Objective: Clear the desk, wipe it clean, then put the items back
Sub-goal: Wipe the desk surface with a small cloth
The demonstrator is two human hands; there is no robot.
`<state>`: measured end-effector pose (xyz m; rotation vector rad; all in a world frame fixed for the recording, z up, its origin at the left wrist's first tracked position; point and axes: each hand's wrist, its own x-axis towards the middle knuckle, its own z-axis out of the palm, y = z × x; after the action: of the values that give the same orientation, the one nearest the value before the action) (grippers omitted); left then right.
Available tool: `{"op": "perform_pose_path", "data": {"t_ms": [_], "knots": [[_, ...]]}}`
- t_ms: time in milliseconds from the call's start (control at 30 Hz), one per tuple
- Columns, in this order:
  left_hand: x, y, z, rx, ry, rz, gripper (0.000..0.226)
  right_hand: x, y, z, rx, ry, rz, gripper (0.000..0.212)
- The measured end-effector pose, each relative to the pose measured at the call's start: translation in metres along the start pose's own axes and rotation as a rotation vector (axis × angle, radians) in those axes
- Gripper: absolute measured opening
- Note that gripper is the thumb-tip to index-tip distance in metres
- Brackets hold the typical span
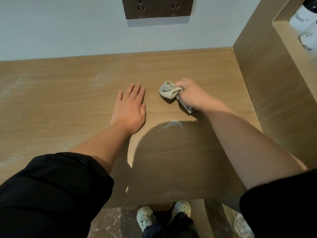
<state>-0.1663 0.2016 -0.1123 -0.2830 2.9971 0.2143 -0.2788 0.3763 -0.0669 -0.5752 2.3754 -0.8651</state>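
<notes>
A small white powder patch (172,124) lies near on the desk (68,109). Beyond it the left hand (130,109) rests flat, not curled, probably for support; to the right, the right hand (188,93) grips the bunched cloth (169,91) against the wood. More dust (101,78) lies farther left

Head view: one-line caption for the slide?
Right hand grips a cloth on the dusty wooden desk; left hand rests flat beside it.
</notes>
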Motion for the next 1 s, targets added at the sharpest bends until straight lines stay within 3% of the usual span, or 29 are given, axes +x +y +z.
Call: {"op": "perform_pose_path", "data": {"t_ms": [367, 433, 500, 633, 833, 1000], "knots": [[0.001, 0.000, -0.001, 0.021, -0.007, 0.004, 0.059, -0.041, 0.002, 0.023, 0.007, -0.303, -0.036, 0.019], [0.001, 0.000, -0.001, 0.015, -0.011, 0.005, 0.059, -0.036, -0.002, 0.008, 0.181, -0.180, 0.046, 0.024], [0.000, 0.000, -0.001, 0.006, -0.009, 0.005, 0.059, -0.025, 0.003, -0.002, 0.338, 0.114, 0.103, 0.036], [0.000, 0.000, -0.002, 0.020, -0.009, 0.002, 0.059, -0.001, 0.016, -0.003, 0.346, 0.484, 0.207, 0.033], [0.001, 0.000, -0.001, -0.043, -0.006, -0.015, 0.062, 0.051, 0.016, -0.025, -0.048, 0.755, 0.170, 0.026], [0.001, 0.002, -0.002, -0.054, -0.006, -0.064, 0.062, 0.103, 0.011, -0.024, -0.188, 0.595, 0.162, 0.031]]}}
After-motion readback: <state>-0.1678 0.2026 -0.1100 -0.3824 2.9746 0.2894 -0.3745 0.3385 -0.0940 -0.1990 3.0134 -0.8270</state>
